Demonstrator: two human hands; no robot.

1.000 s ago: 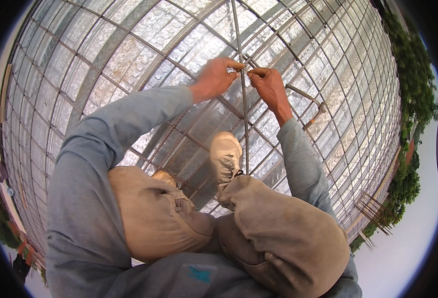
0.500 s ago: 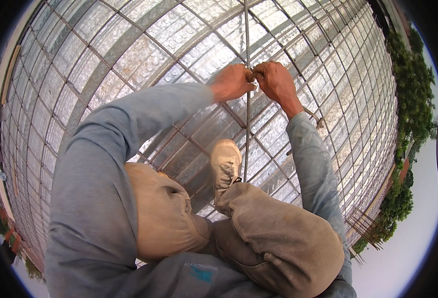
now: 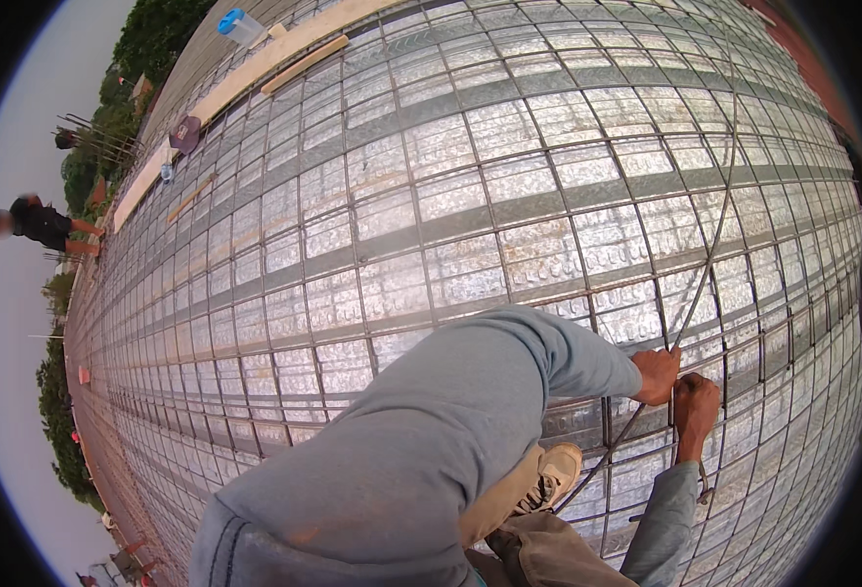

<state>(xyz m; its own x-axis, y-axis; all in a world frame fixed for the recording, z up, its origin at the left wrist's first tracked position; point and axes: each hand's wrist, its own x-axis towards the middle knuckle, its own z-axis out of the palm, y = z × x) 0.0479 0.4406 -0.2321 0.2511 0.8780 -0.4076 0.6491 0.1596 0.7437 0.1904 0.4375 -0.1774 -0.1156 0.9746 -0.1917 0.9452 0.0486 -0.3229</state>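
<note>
My left hand (image 3: 658, 377) is closed at a long diagonal steel bar (image 3: 716, 230) that runs over the rebar grid. Right beside it, my right hand (image 3: 697, 409) is also closed, its fingertips bent in toward the left hand. What the fingers pinch is too small and hidden to make out. Beneath both hands the bars of the grid (image 3: 556, 181) cross above shiny ribbed metal decking (image 3: 465, 279). A curved brownish piece (image 3: 707, 481) shows beside my right wrist. My shoe (image 3: 554, 474) stands near the diagonal bar.
Wooden planks (image 3: 289, 44) lie along the far left edge, near a blue-lidded container (image 3: 240, 26) and a dark cap-like object (image 3: 185, 134). Another person (image 3: 44, 223) is at the far left. Upright bars (image 3: 108, 142) rise beyond the edge, with trees behind.
The view has swung to the left, so my hands now appear at lower right. Both hands stay close together at the long bar. The planks and the other person have come into view.
</note>
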